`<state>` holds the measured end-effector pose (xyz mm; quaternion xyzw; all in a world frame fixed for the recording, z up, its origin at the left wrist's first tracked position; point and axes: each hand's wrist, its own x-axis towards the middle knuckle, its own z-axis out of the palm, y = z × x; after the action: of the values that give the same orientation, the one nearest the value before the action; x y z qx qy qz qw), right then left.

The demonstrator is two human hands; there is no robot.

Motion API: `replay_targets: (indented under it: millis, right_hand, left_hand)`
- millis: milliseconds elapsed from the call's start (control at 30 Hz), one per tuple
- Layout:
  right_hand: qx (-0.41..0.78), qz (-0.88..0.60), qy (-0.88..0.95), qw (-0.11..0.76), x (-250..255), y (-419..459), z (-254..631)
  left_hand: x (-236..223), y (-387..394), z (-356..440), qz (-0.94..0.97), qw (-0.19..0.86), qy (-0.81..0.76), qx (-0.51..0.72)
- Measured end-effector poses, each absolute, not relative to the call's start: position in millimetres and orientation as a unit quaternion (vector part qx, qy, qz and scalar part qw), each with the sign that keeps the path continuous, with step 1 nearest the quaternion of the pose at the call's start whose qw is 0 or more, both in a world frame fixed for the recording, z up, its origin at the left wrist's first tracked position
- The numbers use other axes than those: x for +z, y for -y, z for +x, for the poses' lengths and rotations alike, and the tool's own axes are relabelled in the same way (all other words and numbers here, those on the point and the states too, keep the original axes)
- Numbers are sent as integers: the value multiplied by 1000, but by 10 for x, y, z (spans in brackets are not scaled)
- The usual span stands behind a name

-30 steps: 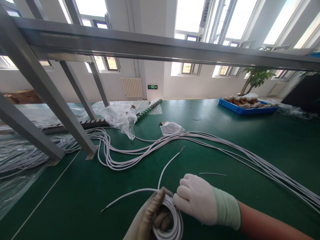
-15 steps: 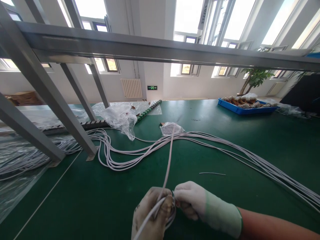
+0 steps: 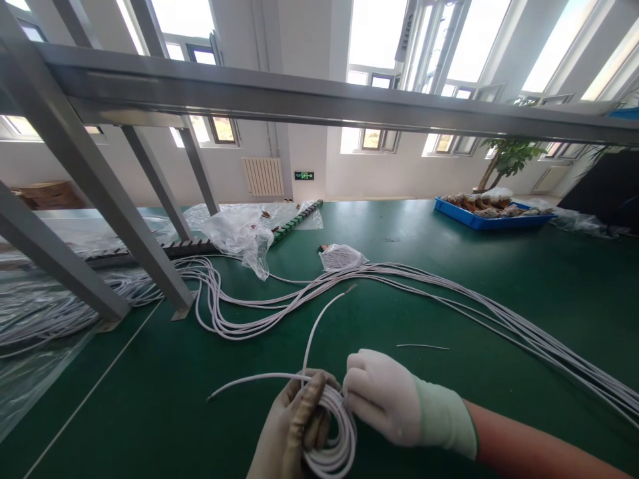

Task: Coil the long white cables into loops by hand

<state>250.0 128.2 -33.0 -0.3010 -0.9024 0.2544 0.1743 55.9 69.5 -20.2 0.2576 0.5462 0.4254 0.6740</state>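
Note:
My left hand (image 3: 294, 422), in a stained glove, is closed around a wound coil of white cable (image 3: 342, 446) low in the middle of the view. Both cable ends stick out of the grip, one pointing left and one curving up, with stripped tips. At the coil's right edge is my right hand (image 3: 382, 396), in a white glove with a green cuff. Its fingers are pinched together on what looks like a thin twist tie, mostly hidden by the fingers. A similar loose twist tie (image 3: 423, 346) lies on the green table to the right.
Long white cables (image 3: 279, 309) run across the green table (image 3: 399, 412) beyond my hands. Among them rests a plastic bag of thin white strips (image 3: 343, 257). A blue tray (image 3: 479, 219) stands far right. Grey metal posts (image 3: 124, 233) rise at left, joined to an overhead beam (image 3: 319, 103).
The left hand has turned the coil, so its loops face me more. The cable ends have swung left and lower. My right hand has turned over slightly, still beside the coil.

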Motion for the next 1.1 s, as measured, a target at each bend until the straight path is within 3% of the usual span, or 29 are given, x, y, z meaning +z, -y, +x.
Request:
replay_targets:
  millis: [100,167,233,300,400,467,567,667,767,867,967,1100]
  right_hand:
    - [438,-489,748,100,-345,-1238,2348]
    - [544,-526,653,28,-329,-1257,2314]
    - [587,-514,626,10,-294,-1294,2358]
    - [547,-504,663,89,-260,-1328,2458]
    - [350,-401,823,201,-244,-1369,2611]
    - [229,-294,912,171,-247,-1391,2661]
    - [146,-216,958,116,-231,-1391,2630]
    - [189,-265,940,104,-223,-1330,2505]
    - [367,-435,817,95,-294,-1268,2376]
    - [488,-493,718,53,-378,-1278,2354]
    - [483,-508,707,94,-370,-1328,2459]
    - [296,-395,848,194,-301,-1367,2620]
  left_hand:
    - [-236,-670,663,348,587,-599,420]
    - [-275,-667,693,394,536,-616,421]
    - [-313,-689,668,340,586,-586,446]
    - [-333,-734,609,249,662,-531,466]
    - [-319,-810,540,172,684,-533,467]
    - [-304,-842,528,144,664,-572,460]
    - [-316,-848,542,143,681,-575,430]
    - [-355,-799,582,166,700,-549,426]
    - [-370,-719,645,283,613,-592,441]
    - [-390,-686,655,343,562,-606,447]
    - [-454,-740,584,249,648,-535,481]
    - [-501,-832,519,171,676,-530,481]
